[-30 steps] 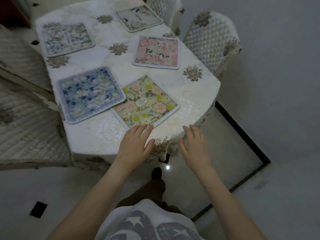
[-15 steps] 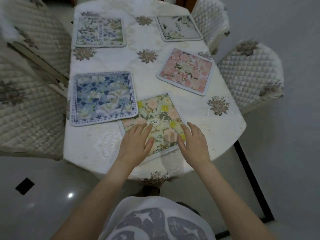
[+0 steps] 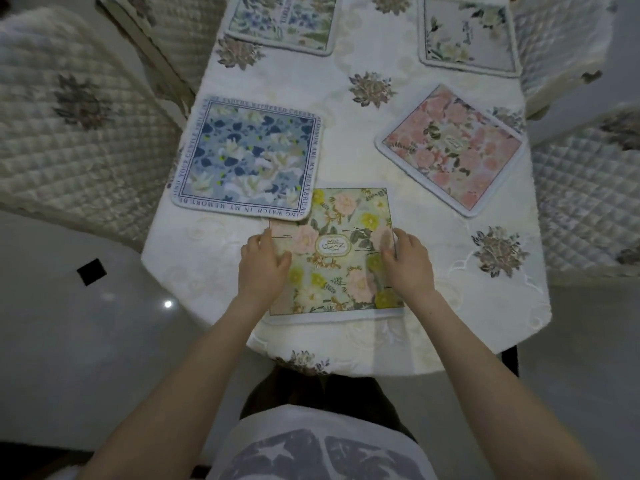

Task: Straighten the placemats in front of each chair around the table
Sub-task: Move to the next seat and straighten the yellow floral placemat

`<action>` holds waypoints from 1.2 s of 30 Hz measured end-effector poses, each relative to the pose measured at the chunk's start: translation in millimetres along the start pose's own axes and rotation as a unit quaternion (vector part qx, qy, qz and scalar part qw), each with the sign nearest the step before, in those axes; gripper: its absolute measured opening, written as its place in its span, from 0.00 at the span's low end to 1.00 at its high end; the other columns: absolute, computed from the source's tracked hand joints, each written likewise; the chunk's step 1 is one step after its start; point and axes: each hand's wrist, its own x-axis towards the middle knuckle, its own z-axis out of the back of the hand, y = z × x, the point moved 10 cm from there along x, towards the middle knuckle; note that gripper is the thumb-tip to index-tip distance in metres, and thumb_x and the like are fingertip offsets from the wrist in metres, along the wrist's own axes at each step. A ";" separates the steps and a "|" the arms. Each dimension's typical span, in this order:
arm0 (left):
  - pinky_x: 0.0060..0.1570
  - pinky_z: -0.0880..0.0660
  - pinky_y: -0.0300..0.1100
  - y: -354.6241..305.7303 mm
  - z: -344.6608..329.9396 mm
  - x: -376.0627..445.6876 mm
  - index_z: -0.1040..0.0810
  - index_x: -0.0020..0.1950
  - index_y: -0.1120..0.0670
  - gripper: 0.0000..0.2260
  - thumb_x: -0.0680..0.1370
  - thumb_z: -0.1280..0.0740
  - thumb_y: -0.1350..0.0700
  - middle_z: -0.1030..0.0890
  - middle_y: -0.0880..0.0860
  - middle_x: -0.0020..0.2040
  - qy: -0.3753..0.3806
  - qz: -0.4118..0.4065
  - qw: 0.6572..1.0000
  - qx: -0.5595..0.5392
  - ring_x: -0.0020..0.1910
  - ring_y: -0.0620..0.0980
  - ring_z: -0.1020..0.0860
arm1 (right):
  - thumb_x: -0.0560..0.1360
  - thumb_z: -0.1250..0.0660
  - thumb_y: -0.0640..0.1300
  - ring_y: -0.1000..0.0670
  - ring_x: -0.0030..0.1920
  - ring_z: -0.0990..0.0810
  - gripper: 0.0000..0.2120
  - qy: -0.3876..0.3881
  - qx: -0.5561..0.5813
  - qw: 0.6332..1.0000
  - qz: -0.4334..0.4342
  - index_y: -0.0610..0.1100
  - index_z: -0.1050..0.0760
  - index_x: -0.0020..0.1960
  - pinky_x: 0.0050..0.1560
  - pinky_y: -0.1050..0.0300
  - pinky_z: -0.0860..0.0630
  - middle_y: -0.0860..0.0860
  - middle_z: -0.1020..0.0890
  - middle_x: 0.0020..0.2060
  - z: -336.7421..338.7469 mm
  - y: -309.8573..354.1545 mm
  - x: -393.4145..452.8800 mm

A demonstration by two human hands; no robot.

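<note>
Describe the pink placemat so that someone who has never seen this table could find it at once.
Start at the white tablecloth and look to its right edge, beside the quilted chair. The pink placemat lies there, past the right hand. It alone has pink blossoms and sits clearly skewed like a diamond, unlike the squarer blue placemat opposite.

You are working on a matt cloth tablecloth (image 3: 346, 140) with embroidered flowers. The yellow floral placemat (image 3: 334, 251) looks like soft printed fabric — matt, with a stitched border. Chair covers (image 3: 79, 126) are quilted cloth; the floor (image 3: 86, 323) is glossy tile — reflective.
</note>
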 end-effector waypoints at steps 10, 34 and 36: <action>0.40 0.31 0.42 39.5 -15.1 -1.1 0.33 0.62 0.62 0.17 0.75 0.37 0.58 0.25 0.61 0.56 -0.028 0.182 0.969 -0.166 0.47 0.56 0.26 | 0.77 0.39 0.44 0.37 0.50 0.24 0.13 0.011 0.126 0.984 -0.126 0.36 0.31 0.57 0.40 0.53 0.28 0.39 0.24 0.49 -14.7 -43.7 25.9; 0.29 0.36 0.42 -26.3 -77.9 -54.0 0.37 0.50 0.56 0.09 0.77 0.36 0.61 0.28 0.53 0.41 0.025 0.077 0.986 -0.149 0.36 0.52 0.30 | 0.78 0.43 0.38 0.44 0.43 0.28 0.04 0.002 0.238 0.953 -0.185 0.38 0.33 0.50 0.37 0.55 0.35 0.46 0.27 0.43 6.9 -159.3 -48.7; 0.29 0.37 0.42 -33.5 -71.4 -47.0 0.36 0.51 0.56 0.09 0.77 0.37 0.60 0.28 0.55 0.44 0.018 0.054 0.990 -0.132 0.37 0.54 0.29 | 0.77 0.42 0.38 0.45 0.42 0.28 0.04 0.013 0.259 0.946 -0.196 0.37 0.31 0.49 0.37 0.55 0.34 0.46 0.27 0.42 -0.5 -164.0 -52.9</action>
